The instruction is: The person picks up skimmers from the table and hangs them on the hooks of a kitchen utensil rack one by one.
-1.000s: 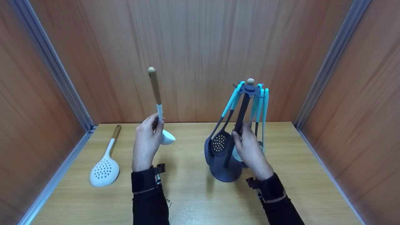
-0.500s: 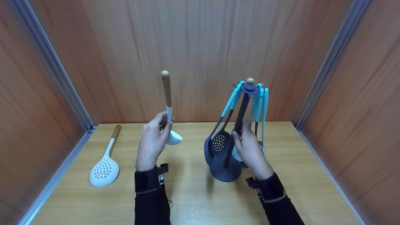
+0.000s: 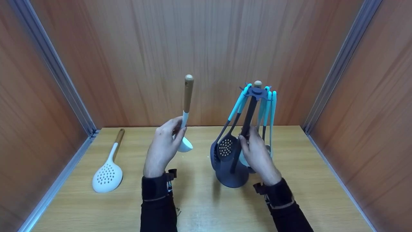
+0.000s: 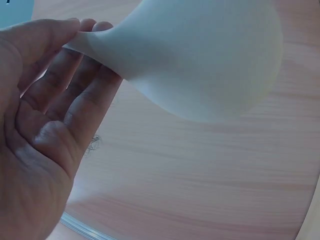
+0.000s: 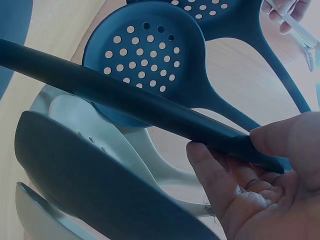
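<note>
Upright above the table, a white ladle (image 3: 185, 145) with a wooden handle (image 3: 188, 96) is pinched by my left hand (image 3: 163, 141) at its white neck. Its bowl (image 4: 210, 60) fills the upper part of the left wrist view. To its right stands a dark utensil stand (image 3: 232, 177), hung round with turquoise-handled utensils. My right hand (image 3: 258, 154) holds the stand's post (image 5: 125, 97) between thumb and fingers. A dark skimmer (image 3: 226, 147) hangs just left of that post. Other hanging utensils are partly hidden behind the right hand.
A white skimmer (image 3: 107, 177) with a wooden handle lies on the left of the wooden table (image 3: 199, 206). Wood-patterned panels (image 3: 206, 58) rise behind and on both sides, with metal profiles (image 3: 64, 74) at the corners.
My left hand has moved right with the ladle, closer to the stand, and the handle now leans slightly right. The right hand and the stand have stayed put.
</note>
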Demonstrator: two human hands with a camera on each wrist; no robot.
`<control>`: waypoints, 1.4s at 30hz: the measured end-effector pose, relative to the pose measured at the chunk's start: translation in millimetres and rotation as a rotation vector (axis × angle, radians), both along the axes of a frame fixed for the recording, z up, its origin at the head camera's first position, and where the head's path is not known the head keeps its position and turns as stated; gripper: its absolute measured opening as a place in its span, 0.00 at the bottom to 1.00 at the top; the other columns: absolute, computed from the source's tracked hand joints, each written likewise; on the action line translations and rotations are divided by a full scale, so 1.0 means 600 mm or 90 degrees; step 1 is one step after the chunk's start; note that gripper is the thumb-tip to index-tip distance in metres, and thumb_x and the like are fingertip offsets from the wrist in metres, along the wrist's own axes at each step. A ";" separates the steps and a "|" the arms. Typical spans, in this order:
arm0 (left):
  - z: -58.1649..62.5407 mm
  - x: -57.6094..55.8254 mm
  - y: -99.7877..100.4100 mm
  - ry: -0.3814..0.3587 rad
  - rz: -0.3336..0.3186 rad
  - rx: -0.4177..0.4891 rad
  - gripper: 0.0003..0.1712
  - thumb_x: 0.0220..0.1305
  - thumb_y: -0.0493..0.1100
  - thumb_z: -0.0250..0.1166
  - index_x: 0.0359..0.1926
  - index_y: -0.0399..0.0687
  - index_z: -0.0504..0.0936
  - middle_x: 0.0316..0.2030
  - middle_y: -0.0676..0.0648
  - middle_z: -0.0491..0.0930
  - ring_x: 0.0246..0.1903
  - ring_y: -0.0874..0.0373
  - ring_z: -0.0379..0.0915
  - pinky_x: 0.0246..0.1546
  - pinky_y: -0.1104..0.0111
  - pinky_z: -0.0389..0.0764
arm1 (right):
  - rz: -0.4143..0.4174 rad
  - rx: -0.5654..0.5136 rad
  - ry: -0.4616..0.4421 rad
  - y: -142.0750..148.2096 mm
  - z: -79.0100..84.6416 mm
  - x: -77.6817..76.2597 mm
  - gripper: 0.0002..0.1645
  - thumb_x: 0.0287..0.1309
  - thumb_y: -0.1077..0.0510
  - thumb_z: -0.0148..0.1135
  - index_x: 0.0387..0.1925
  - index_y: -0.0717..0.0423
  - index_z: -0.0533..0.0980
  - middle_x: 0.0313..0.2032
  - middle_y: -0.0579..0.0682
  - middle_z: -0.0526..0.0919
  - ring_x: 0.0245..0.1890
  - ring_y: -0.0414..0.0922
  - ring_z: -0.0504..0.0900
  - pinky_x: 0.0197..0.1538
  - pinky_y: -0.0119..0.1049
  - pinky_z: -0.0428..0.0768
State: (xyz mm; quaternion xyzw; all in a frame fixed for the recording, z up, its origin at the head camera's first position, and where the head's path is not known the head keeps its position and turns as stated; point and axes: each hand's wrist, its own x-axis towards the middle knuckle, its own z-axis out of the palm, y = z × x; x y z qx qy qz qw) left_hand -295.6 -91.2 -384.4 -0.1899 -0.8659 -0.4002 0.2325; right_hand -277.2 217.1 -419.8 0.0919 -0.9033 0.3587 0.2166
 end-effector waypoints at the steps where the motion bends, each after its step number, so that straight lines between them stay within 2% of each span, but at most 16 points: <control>1: 0.000 0.001 0.002 -0.002 -0.005 -0.007 0.20 0.77 0.45 0.64 0.66 0.51 0.80 0.54 0.47 0.87 0.53 0.53 0.87 0.57 0.54 0.89 | 0.000 0.003 0.008 0.000 -0.001 0.000 0.18 0.82 0.56 0.52 0.65 0.59 0.67 0.53 0.59 0.82 0.50 0.54 0.88 0.50 0.49 0.89; 6: 0.002 0.004 0.009 -0.016 -0.029 -0.032 0.19 0.78 0.45 0.64 0.65 0.53 0.81 0.53 0.50 0.86 0.52 0.55 0.87 0.56 0.54 0.89 | 0.000 0.012 0.026 -0.001 -0.003 -0.001 0.17 0.81 0.57 0.52 0.63 0.61 0.67 0.51 0.59 0.83 0.47 0.53 0.87 0.46 0.48 0.89; 16: 0.005 0.010 0.021 -0.056 -0.048 -0.049 0.17 0.78 0.47 0.64 0.63 0.55 0.82 0.51 0.51 0.86 0.50 0.57 0.86 0.56 0.53 0.89 | 0.002 0.005 0.003 0.000 -0.001 -0.002 0.17 0.82 0.56 0.51 0.64 0.58 0.66 0.52 0.57 0.82 0.49 0.53 0.88 0.48 0.48 0.90; 23: 0.006 0.013 0.026 -0.065 -0.054 -0.065 0.15 0.78 0.47 0.63 0.61 0.55 0.83 0.48 0.52 0.86 0.47 0.58 0.85 0.54 0.54 0.90 | 0.001 0.005 0.014 -0.001 -0.001 -0.001 0.17 0.81 0.57 0.52 0.63 0.59 0.67 0.53 0.58 0.82 0.52 0.53 0.88 0.51 0.48 0.90; 28: 0.007 0.016 0.028 -0.054 -0.056 -0.074 0.14 0.78 0.47 0.63 0.59 0.56 0.84 0.47 0.54 0.86 0.46 0.59 0.85 0.50 0.57 0.91 | -0.003 0.005 0.011 -0.001 -0.001 -0.001 0.17 0.81 0.57 0.52 0.64 0.58 0.68 0.53 0.58 0.82 0.52 0.53 0.88 0.51 0.48 0.90; 35: 0.007 0.017 0.038 -0.017 -0.074 -0.084 0.15 0.77 0.46 0.64 0.60 0.54 0.84 0.46 0.54 0.86 0.43 0.62 0.84 0.45 0.63 0.89 | 0.005 -0.002 0.002 -0.001 0.000 0.000 0.19 0.82 0.56 0.50 0.66 0.59 0.65 0.53 0.59 0.81 0.47 0.52 0.88 0.46 0.47 0.89; 42: 0.007 0.021 0.051 -0.009 -0.085 -0.100 0.14 0.78 0.46 0.63 0.60 0.56 0.84 0.44 0.56 0.86 0.41 0.64 0.84 0.44 0.64 0.88 | 0.005 -0.009 -0.012 0.000 0.000 0.000 0.20 0.83 0.55 0.50 0.67 0.58 0.65 0.55 0.58 0.81 0.52 0.53 0.88 0.51 0.49 0.90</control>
